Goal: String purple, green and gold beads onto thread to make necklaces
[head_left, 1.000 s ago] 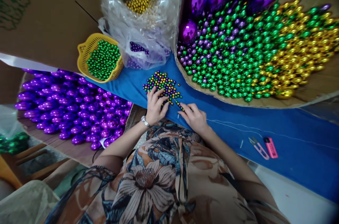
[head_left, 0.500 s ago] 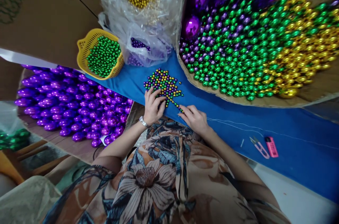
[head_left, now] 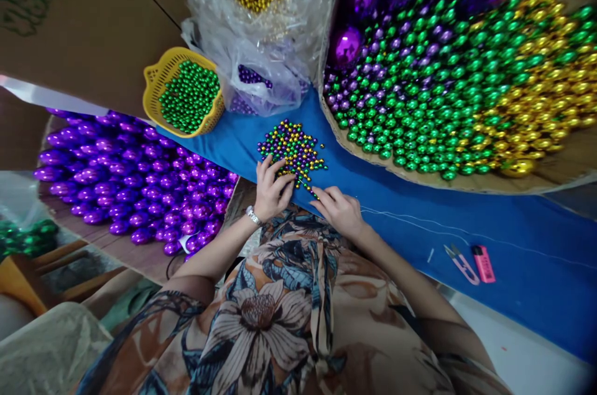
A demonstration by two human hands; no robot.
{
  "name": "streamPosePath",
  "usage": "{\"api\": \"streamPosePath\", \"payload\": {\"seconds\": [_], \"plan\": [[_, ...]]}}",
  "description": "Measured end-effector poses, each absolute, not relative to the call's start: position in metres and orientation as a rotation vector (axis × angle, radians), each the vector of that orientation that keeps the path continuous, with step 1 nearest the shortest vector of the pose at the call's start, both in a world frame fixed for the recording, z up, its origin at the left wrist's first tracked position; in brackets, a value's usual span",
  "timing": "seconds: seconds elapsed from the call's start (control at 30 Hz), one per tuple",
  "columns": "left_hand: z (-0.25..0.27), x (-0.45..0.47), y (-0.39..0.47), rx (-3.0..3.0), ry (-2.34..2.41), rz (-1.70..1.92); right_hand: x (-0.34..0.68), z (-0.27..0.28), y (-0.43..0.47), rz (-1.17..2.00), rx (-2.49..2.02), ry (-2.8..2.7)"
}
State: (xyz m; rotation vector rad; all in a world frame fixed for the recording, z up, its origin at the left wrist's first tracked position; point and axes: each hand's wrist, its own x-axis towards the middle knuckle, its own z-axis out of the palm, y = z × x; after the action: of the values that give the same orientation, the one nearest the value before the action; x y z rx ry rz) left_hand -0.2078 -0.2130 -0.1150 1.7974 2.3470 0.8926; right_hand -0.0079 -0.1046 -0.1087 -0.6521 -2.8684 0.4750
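A small pile of shiny green, gold and purple beads (head_left: 290,145) lies on the blue cloth in front of me. My left hand (head_left: 271,191) rests at the pile's near left edge, fingers bent and apart, the tips touching beads. My right hand (head_left: 339,211) is closed in a pinch at the pile's near right edge. From its fingertips a short row of strung beads (head_left: 304,184) reaches toward the left hand. White thread (head_left: 396,215) trails off to the right from beside the right hand. What lies inside the pinch is mostly hidden.
A yellow basket (head_left: 150,95) of green beads and plastic bags (head_left: 298,28) of gold and purple beads stand behind. Large beads fill a cardboard box (head_left: 420,178) at right; purple ones lie at left. Thread snips (head_left: 462,265) and a pink lighter (head_left: 483,264) lie on the cloth.
The view has shifted slightly, so the surroundings sit a little further right. The row of beads between my hands looks shorter, and the hands are slightly closer together.
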Motion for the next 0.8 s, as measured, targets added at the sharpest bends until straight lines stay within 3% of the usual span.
{"api": "streamPosePath", "payload": {"seconds": [0.8], "plan": [[-0.1203,-0.2082,-0.217,1.749,2.354,0.893,-0.0107,-0.1055,-0.1033,0.504,-0.612,-2.971]]}}
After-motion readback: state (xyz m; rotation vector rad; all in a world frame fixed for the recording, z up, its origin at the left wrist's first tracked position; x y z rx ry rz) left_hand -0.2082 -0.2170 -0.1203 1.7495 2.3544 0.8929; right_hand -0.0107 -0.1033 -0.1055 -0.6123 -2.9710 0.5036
